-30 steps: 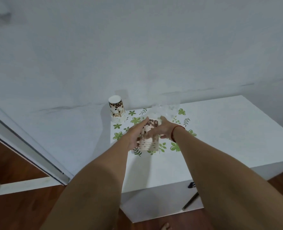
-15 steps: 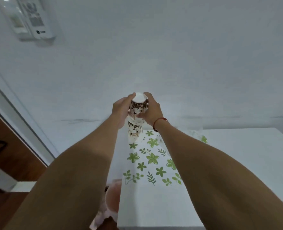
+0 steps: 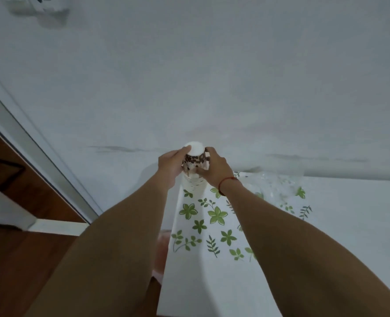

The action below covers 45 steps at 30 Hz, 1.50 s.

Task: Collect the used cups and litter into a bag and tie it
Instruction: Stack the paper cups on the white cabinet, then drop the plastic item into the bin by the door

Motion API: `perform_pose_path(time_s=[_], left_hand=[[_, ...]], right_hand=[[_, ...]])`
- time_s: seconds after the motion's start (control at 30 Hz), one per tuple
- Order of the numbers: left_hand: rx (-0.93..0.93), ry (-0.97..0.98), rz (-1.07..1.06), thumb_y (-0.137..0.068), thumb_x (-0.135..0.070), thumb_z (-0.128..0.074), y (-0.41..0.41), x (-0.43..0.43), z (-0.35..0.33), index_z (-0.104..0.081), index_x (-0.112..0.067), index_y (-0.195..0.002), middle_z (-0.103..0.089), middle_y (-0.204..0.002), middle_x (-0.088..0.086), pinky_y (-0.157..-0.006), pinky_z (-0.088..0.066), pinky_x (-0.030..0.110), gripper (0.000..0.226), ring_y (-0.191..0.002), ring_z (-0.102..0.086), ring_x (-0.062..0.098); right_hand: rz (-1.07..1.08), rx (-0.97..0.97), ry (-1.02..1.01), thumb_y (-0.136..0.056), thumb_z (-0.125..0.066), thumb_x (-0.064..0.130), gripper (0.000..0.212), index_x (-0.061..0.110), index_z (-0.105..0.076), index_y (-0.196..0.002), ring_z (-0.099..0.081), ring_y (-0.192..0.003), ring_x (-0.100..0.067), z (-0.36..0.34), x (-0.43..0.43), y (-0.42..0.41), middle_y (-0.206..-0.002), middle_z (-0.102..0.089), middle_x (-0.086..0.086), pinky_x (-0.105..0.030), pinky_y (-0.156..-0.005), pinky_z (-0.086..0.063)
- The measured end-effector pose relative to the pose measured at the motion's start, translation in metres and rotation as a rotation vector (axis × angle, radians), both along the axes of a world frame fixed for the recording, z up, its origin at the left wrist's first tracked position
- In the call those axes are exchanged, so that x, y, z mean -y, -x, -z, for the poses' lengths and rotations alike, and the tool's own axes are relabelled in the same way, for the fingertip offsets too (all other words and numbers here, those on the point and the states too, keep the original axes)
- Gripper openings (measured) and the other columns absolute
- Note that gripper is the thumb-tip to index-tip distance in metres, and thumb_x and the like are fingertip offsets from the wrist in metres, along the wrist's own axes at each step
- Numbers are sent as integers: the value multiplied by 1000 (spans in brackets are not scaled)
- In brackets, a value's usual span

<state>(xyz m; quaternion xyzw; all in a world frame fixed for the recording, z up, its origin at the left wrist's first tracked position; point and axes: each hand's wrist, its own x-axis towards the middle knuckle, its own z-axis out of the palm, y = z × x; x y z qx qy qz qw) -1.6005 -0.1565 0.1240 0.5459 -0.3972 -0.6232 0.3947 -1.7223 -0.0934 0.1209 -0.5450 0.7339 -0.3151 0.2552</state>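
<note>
An upside-down stack of paper cups point(image 3: 194, 165), white with brown coffee-bean print, stands at the far left corner of the white table point(image 3: 340, 225). My left hand point(image 3: 170, 164) grips the top of the stack from the left. My right hand point(image 3: 214, 169), with a red string at the wrist, grips it from the right. The white bottom of the top cup faces up between my fingers. A clear plastic bag point(image 3: 274, 184) lies crumpled on the table to the right of the stack, near the wall.
A leaf-printed cloth point(image 3: 212, 216) covers the left part of the table. The grey wall rises right behind it. A door frame point(image 3: 36, 147) and brown wooden floor point(image 3: 18, 259) lie to the left. Something pink point(image 3: 163, 248) sits below the table's left edge.
My hands carried a group of cups from the table's middle to the cups at the far left corner and set them on top; both hands have lowered with the stack.
</note>
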Motion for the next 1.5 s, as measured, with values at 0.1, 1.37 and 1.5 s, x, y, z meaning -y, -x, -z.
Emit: perform_pose_path(time_s=[0.1, 1.37, 1.5], left_hand=[[106, 57, -121, -75, -45, -78, 6, -5, -1, -63, -18, -72, -68, -85, 1, -84, -55, 33, 31, -87, -65, 18], [86, -326, -45, -89, -40, -23, -181, -14, 100, -63, -8, -103, -63, -92, 11, -83, -48, 36, 54, -87, -63, 28], [245, -406, 43, -95, -28, -26, -185, 22, 144, -54, -5, -127, -61, -102, 11, -76, -52, 33, 48, -89, -59, 27]], right_hand=[[31, -194, -58, -83, -69, 34, 66, 19, -38, -140, -53, -124, -27, -5, -8, 22, -132, -58, -8, -42, -109, -36], [80, 216, -129, -85, -41, -6, 34, 14, -59, -65, -46, -83, -18, 100, 16, -192, -74, -50, 3, -17, -63, -37], [151, 212, -163, -89, -44, -2, 32, 4, -68, -110, -56, -117, -26, 153, 55, -204, -120, -63, -12, -20, -96, -40]])
